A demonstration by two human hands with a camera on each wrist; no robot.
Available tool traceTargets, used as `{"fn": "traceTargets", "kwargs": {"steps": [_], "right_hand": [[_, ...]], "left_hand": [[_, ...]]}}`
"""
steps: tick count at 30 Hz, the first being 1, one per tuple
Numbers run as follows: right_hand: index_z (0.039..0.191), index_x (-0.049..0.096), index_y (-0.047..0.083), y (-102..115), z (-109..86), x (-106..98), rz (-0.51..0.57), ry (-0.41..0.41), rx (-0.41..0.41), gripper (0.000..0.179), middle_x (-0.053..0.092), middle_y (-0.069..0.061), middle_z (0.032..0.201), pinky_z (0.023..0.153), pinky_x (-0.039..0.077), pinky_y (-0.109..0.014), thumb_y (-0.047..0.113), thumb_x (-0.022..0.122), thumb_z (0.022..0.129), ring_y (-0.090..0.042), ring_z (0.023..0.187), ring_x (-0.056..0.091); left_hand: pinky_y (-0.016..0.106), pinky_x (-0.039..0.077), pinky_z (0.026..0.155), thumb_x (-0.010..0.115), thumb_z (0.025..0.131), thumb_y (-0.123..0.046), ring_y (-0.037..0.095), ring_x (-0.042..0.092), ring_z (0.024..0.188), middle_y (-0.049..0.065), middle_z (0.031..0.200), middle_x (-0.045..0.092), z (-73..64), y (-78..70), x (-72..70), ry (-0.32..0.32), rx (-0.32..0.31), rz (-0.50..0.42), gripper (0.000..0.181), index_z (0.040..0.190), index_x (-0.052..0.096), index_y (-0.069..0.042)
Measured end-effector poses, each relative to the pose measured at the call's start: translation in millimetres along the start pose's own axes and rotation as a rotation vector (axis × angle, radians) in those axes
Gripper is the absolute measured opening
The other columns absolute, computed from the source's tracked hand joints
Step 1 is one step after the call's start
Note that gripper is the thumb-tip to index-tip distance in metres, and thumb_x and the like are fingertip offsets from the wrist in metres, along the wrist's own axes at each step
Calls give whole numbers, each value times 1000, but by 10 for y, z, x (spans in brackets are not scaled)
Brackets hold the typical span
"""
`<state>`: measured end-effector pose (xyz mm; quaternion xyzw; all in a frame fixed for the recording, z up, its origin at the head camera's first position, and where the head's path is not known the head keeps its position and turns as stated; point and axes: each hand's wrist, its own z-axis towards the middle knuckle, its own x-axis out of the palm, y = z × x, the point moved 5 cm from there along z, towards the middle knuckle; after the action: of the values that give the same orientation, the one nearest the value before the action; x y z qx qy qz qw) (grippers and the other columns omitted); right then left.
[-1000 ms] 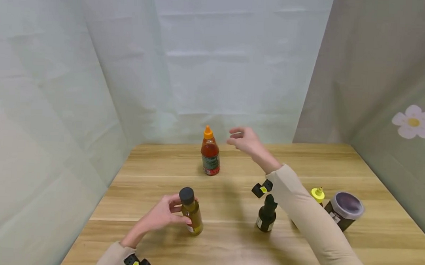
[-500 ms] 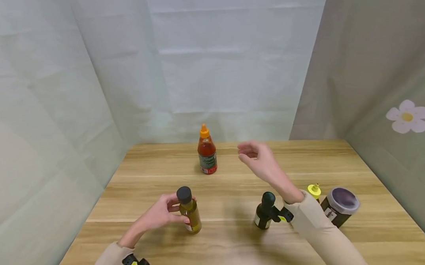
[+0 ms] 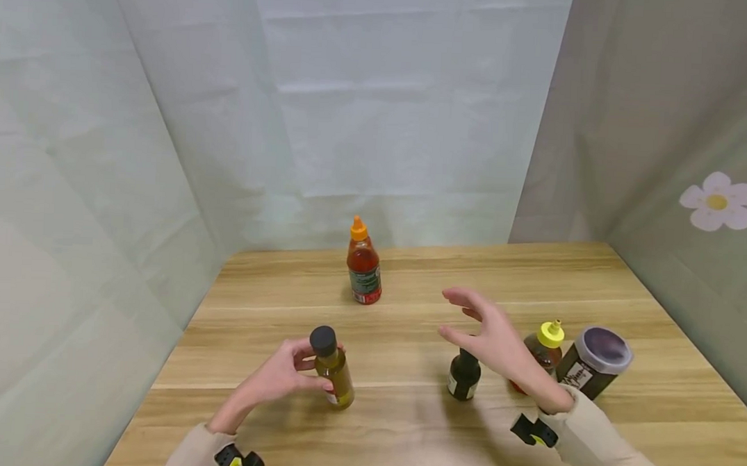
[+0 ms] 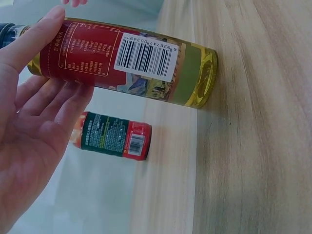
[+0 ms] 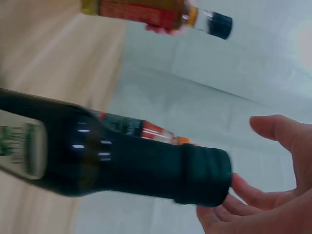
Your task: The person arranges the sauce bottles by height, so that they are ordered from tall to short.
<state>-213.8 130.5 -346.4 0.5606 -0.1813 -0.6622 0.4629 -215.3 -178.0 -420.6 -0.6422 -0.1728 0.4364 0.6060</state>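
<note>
My left hand (image 3: 279, 376) grips an upright bottle of yellow oil (image 3: 337, 383) with a black cap, thumb on one side and fingers behind. In the left wrist view its red label and barcode face the camera. My right hand (image 3: 497, 339) is spread with thumb and fingers apart, beside the top of a dark green glass bottle (image 3: 464, 381) and overlapping its cap in the head view. The right wrist view has that bottle's neck (image 5: 141, 165) close to the fingers. Farther back stands a red sauce bottle (image 3: 364, 274) with an orange nozzle.
Right of the right hand, a brown squeeze bottle with a yellow cap (image 3: 550, 334) stands partly behind the forearm. Next to it is a dark jar (image 3: 583, 374) with a greyish lid. Pale cloth (image 3: 384, 122) hangs behind the wooden table (image 3: 271, 284).
My right hand has come back from near the red sauce bottle, moving right and toward me to the dark green bottle. The left hand keeps its hold on the oil bottle.
</note>
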Motion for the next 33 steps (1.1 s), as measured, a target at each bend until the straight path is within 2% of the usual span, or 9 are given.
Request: {"fn": "traceTargets", "kwargs": {"steps": [5, 9, 13, 18, 22, 25, 30, 33], "right_hand": [[129, 46, 21, -151, -183, 7, 10, -31, 5, 56, 52, -1, 130, 101, 42, -35, 28, 72, 79, -19, 120, 48], [127, 48, 20, -275, -324, 16, 5, -66, 8, 57, 54, -1, 127, 100, 43, -33, 27, 73, 77, -19, 118, 51], [125, 50, 16, -366, -434, 26, 27, -93, 9, 57, 56, -3, 125, 99, 44, -28, 25, 75, 75, -18, 116, 53], [123, 52, 9, -469, -540, 41, 54, -108, 20, 59, 58, -7, 122, 95, 47, -30, 21, 78, 72, -10, 111, 55], [122, 53, 8, -552, -583, 57, 54, -117, 30, 58, 60, -7, 120, 93, 48, -33, 16, 79, 70, -2, 109, 54], [121, 54, 9, -602, -595, 76, 69, -123, 45, 57, 60, -6, 119, 92, 49, -33, 15, 79, 70, 0, 107, 53], [121, 54, 5, -640, -597, 114, 98, -129, 43, 57, 61, -10, 118, 90, 51, -33, 16, 78, 71, -3, 105, 55], [119, 55, 5, -656, -592, 135, 104, -134, 32, 54, 62, -11, 116, 89, 51, -33, 16, 77, 72, -6, 104, 57]], "left_hand": [[25, 47, 95, 73, 76, -12, 8, 56, 111, 24, 126, 53, 12, -2, 3, 1, 0, 1, 52, 124, 53, -11], [26, 48, 95, 73, 76, -12, 8, 56, 112, 22, 127, 53, 17, 2, 8, 4, 0, 2, 53, 125, 53, -10], [27, 48, 95, 73, 76, -13, 7, 56, 112, 18, 127, 54, 8, 5, -1, -4, -3, 19, 53, 125, 53, -12], [27, 47, 95, 72, 77, -12, 8, 56, 112, 26, 125, 52, -2, -7, -4, 2, 17, 20, 52, 125, 53, -12], [26, 47, 94, 72, 77, -12, 9, 56, 111, 28, 124, 52, 2, -12, 0, 6, 23, 21, 52, 125, 53, -11], [27, 47, 94, 73, 77, -13, 8, 56, 111, 25, 124, 53, 1, -8, -4, 2, 12, 29, 53, 125, 52, -6], [31, 48, 95, 73, 76, -13, 5, 56, 111, 16, 124, 57, 3, -5, -13, -3, 0, 55, 56, 125, 50, 2], [34, 48, 95, 74, 76, -13, 5, 55, 111, 16, 125, 57, 8, -13, -10, 2, 2, 61, 56, 125, 50, 2]]}}
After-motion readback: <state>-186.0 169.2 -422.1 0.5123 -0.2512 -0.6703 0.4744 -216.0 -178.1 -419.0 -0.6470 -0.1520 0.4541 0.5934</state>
